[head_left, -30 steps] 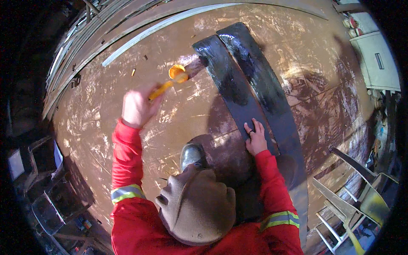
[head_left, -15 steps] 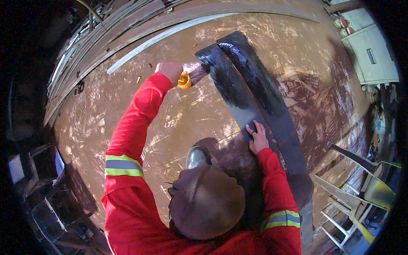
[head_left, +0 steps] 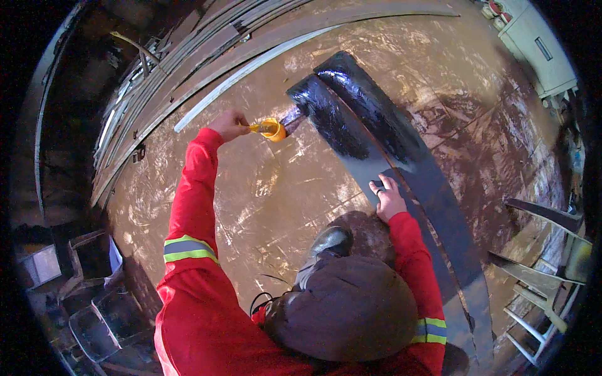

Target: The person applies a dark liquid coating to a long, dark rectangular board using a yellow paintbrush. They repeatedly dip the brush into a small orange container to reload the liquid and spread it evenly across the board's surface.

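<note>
My left hand (head_left: pixel 231 125) is closed on the yellow handle of a paintbrush (head_left: pixel 258 128). The brush's lower end goes down into a small orange cup (head_left: pixel 276 131) on the floor. Right of the cup lie two long dark boards side by side, a left board (head_left: pixel 376 170) and a right board (head_left: pixel 433 182), with a narrow gap between them. Glossy black coats their far parts; the nearer parts are dull grey. My right hand (head_left: pixel 390 199) rests on the left board below the coated part, holding nothing, fingers apart and a dark ring on one.
Long metal strips and bars (head_left: pixel 207 50) are stacked at the far left. A pale cabinet (head_left: pixel 538 47) stands at the far right, with chair-like frames (head_left: pixel 539 282) nearer. Dark metal frames (head_left: pixel 94 263) lie at the left. My boot (head_left: pixel 333 240) is on the brown floor.
My left hand has drawn back leftward from the cup, and the brush handle now shows. My right hand stays on the board, its fingers slightly more bent. The whole view has shifted.
</note>
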The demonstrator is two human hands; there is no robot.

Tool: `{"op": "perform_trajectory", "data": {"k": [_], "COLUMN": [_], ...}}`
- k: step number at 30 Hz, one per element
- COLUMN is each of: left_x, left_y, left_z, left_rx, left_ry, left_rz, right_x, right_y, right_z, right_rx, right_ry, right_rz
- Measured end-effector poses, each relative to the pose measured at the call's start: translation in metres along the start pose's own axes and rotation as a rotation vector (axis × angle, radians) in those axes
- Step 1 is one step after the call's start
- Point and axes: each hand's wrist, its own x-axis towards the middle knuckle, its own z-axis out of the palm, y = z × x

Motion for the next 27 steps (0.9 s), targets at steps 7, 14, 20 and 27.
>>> {"op": "perform_trajectory", "data": {"k": [7,14,20,27], "left_x": [-0.049,-0.090,-0.106,-0.131], "left_y": [-0.036,-0.021,-0.015,0.006], "left_z": [0.009,0.086,0.127,0.110], "left_rx": [-0.503,-1.006,-1.069,-1.104], "left_ry": [0.040,0.331,0.433,0.552], "left_rz": [-0.271,-0.317,-0.475,-0.491], "right_x": [-0.030,-0.088,-0.105,-0.110], "right_y": [0.018,0.069,0.071,0.072], "right_z": [-0.012,-0.019,0.007,0.007], "right_rx": [0.040,-0.166,-0.125,-0.081], "right_ry": [-0.009,-0.011,0.089,0.144], "right_rz": [-0.023,-0.093,-0.082,-0.086]}}
